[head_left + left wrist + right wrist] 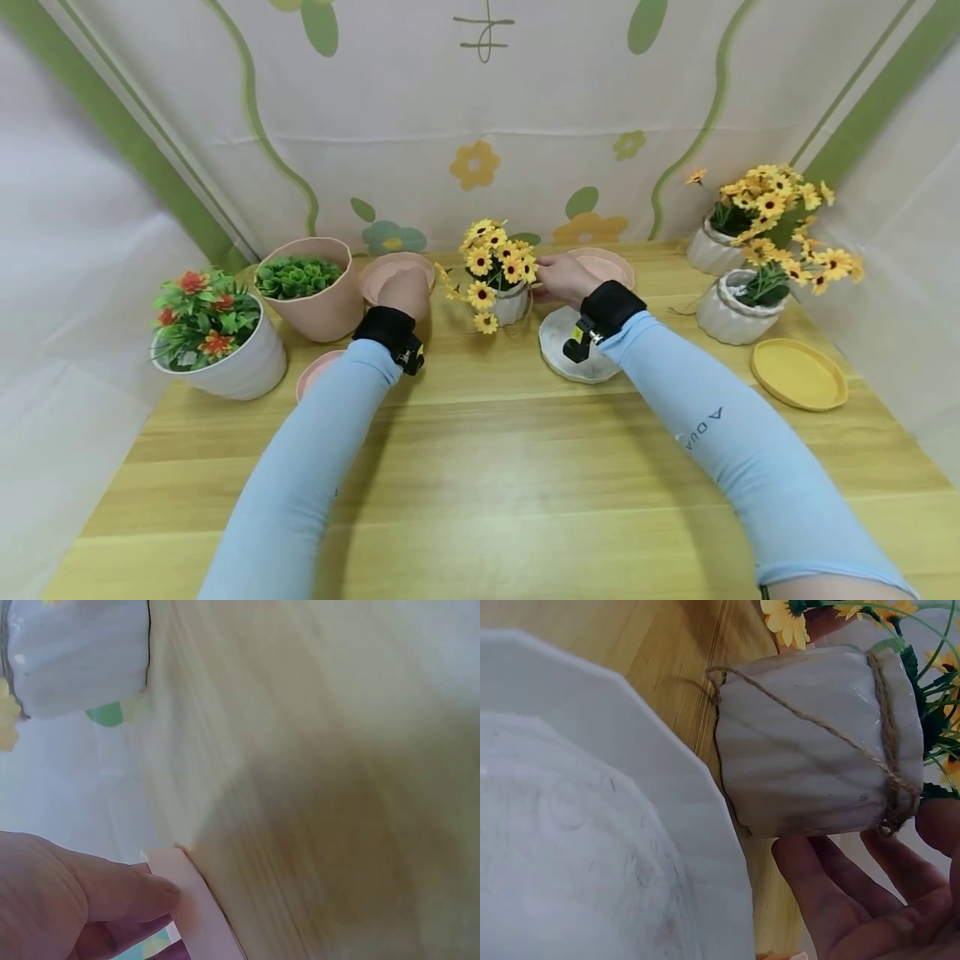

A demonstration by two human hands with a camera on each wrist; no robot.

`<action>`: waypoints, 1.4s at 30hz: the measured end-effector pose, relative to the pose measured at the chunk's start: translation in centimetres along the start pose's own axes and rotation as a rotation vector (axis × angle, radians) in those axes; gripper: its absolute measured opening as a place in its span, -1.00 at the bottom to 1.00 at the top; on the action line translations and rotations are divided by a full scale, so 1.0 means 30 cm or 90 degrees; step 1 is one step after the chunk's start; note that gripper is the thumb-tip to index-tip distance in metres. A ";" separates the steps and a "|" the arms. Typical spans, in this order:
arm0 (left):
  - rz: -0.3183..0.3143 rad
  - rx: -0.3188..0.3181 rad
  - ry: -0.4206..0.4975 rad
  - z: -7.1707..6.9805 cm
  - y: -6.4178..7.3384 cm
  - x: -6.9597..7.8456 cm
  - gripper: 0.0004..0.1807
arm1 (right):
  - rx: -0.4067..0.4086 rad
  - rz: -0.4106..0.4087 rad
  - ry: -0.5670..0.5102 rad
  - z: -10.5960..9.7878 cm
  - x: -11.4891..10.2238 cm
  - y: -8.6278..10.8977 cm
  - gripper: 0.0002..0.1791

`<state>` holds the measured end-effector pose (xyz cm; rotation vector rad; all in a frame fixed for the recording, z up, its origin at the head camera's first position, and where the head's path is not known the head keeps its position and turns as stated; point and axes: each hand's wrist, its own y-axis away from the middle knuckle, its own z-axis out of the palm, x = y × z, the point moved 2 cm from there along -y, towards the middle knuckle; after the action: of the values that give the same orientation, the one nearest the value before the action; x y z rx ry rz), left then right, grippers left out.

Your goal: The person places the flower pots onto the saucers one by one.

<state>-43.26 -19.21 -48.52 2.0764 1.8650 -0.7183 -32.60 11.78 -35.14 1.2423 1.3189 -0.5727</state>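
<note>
My left hand (405, 292) pinches the rim of a pink saucer (382, 271) at the back left; in the left wrist view the thumb lies over the saucer's edge (199, 907). To the right of it stands a small white pot (802, 742) of yellow flowers (495, 258), with twine (810, 720) tied round its upper part and slanting down its side. My right hand (566, 279) is at the right side of this pot, fingertips right at its wall and thumb near the rim. Below the right wrist lies a white saucer (705, 817).
Another pink saucer (603, 262) lies behind my right hand, and one (311, 375) beside my left forearm. A pink pot (322, 300) and a white pot (240, 358) with plants stand left. Two white flower pots (738, 317) and a yellow saucer (798, 375) are on the right.
</note>
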 end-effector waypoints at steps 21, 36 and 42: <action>0.096 -0.052 0.445 -0.582 0.443 -0.022 -0.82 | -0.016 -0.008 -0.003 0.003 0.004 -0.002 -0.44; 0.119 -0.021 0.501 -0.574 0.482 0.013 -0.70 | -0.016 -0.007 0.011 -0.007 0.019 -0.019 -0.44; 0.123 -0.035 0.518 -0.574 0.504 0.015 -0.70 | -0.002 -0.025 0.017 -0.005 0.019 -0.014 -0.51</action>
<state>-25.19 -12.32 -36.21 2.6964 1.9292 0.2870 -32.89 11.96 -35.79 1.2272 1.3680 -0.5831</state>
